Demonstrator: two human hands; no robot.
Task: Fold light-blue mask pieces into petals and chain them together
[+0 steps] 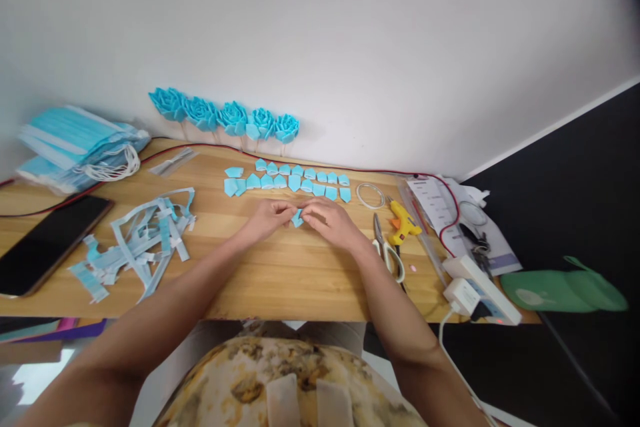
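Between my hands, low over the wooden table, is a small blue folded petal with a pointed end. My left hand pinches its left side with thumb and finger. On the other side my right hand is closed, its fingertips pressed on the petal's right edge. Just beyond my fingers lie two rows of similar blue folded petals, some pointed and some curled. Farther back, several blue flowers on thin sticks lean against the wall.
Cut blue-white strips and a black phone lie at left, with stacked face masks behind. To the right are scissors, a yellow glue gun, a wire ring, a power strip and a green pouch.
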